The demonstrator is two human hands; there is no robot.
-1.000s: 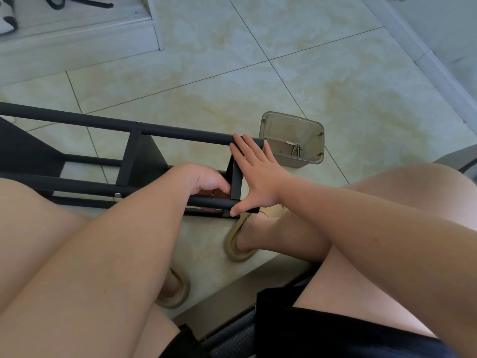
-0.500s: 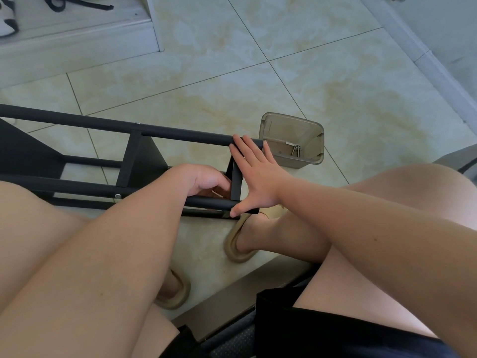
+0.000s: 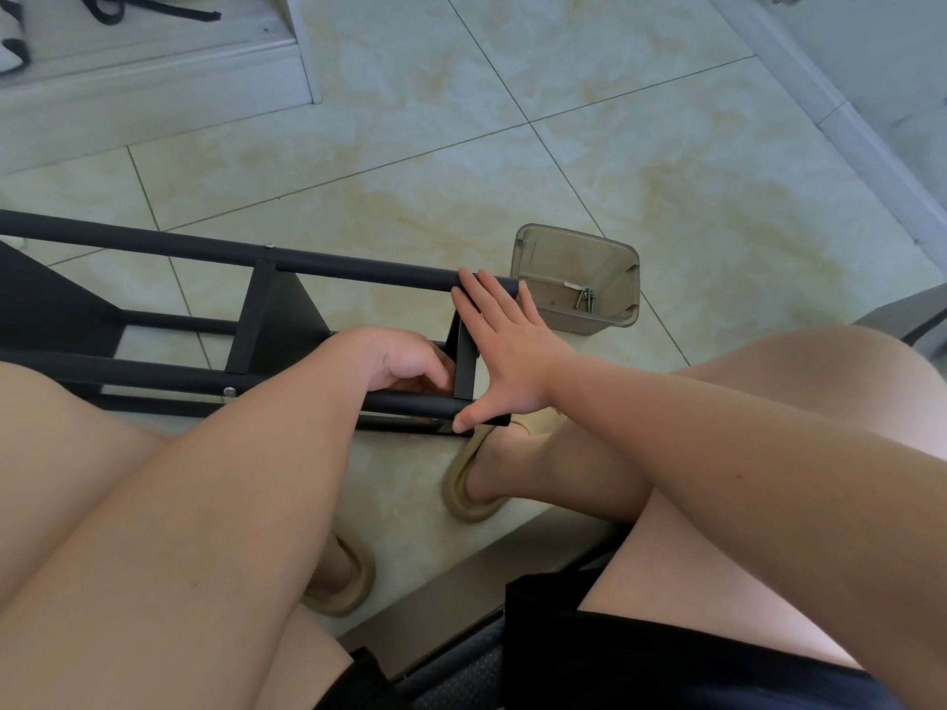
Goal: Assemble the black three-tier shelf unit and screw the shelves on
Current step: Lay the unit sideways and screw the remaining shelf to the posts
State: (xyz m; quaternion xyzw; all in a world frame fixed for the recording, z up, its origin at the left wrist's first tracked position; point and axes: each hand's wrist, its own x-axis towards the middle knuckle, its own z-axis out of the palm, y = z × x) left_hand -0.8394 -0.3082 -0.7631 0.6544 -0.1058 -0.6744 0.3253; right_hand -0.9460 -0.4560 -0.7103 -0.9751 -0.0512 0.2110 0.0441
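Pale, yellow-veined floor tiles (image 3: pixel 666 120) lay under you, with a raised white step (image 3: pixel 153 79) at the far left. The black shelf unit (image 3: pixel 153 246) lay on its side across the tiles in front of your knees, its long tubes running from the left edge toward the middle of the view. One shelf panel (image 3: pixel 287 320) stood fixed between the tubes, with a silver screw head (image 3: pixel 230 391) showing on the near tube below it.

Your right hand (image 3: pixel 507 345) was flat against the outer face of the end shelf (image 3: pixel 465 366). Its fingers (image 3: pixel 479 294) were straight and pressed together, with the tips touching the end of the far tube. The thumb was spread wide and rested on the end of the near tube.

Your left hand (image 3: pixel 405 361) reached inside the frame, just behind that end shelf. Its fingers were curled toward the panel, but whether they pinched anything could not be told.

A clear brownish plastic box (image 3: pixel 543 248) sat on the floor just beyond your right fingertips, apart from the frame, with a few small screws (image 3: pixel 584 298) in its bottom. Your tan slippers (image 3: pixel 464 484) were on the tiles below the frame.
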